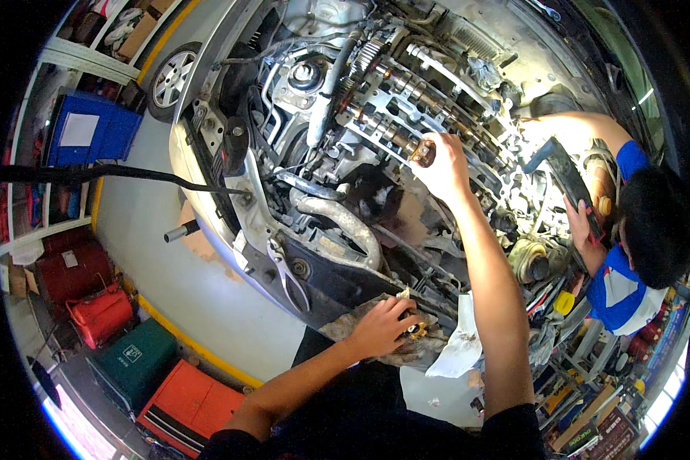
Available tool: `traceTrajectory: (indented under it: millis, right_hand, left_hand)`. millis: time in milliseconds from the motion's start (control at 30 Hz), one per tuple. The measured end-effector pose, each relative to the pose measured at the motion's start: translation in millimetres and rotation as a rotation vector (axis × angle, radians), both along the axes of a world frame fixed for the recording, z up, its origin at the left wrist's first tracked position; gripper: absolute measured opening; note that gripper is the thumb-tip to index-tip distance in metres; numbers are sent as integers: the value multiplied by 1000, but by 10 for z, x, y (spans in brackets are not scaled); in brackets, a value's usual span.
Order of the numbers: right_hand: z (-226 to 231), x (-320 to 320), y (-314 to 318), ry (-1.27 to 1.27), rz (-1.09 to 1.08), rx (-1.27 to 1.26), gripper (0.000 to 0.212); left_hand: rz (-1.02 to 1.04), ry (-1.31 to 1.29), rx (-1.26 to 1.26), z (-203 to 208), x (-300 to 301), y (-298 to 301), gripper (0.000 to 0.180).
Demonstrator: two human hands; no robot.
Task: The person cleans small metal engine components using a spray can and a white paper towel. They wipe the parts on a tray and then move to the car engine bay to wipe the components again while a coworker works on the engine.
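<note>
Short black left sleeve (228, 445), matching black right sleeve (514, 433), bare forearms (497, 299), bare left hand (383, 326), bare right hand (445, 169), rounded fingertips, dark top (345, 414) along the lower edge, seemingly plain black, its folds and seams lost in shadow

Over to the far left now, along white shelving (87, 61), to a blue cabinet (115, 129) with a white sheet (78, 129) on its front; up to a silver-spoked wheel (178, 80); down past a dark red case (73, 268), a bright red container (101, 316) just beside, a green bin (139, 353), then an orange-red cabinet (192, 395) near a yellow floor line (222, 366); across to boxes (612, 435), lower right.
</note>
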State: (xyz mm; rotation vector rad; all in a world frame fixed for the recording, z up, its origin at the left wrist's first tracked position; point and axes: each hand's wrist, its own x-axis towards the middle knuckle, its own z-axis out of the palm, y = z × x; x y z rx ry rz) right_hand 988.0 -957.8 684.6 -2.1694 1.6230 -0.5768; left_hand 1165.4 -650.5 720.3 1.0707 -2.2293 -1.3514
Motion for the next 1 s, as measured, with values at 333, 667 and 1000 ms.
traceTrajectory:
  millis: [333, 667, 1000]
  right_hand:
    - [-17, -1, -28, -3, -20, -32, 49]
    - [69, 85, 34, 26, -77, 39, 50]
    - [-66, 127, 16, 145, -57, -91, 54]
  left_hand:
    - [-8, -17, -25, 23, 11, -35, 66]
    - [8, -12, -13, 32, 15, -4, 66]
    - [21, 7, -7, -27, 16, -10, 65]
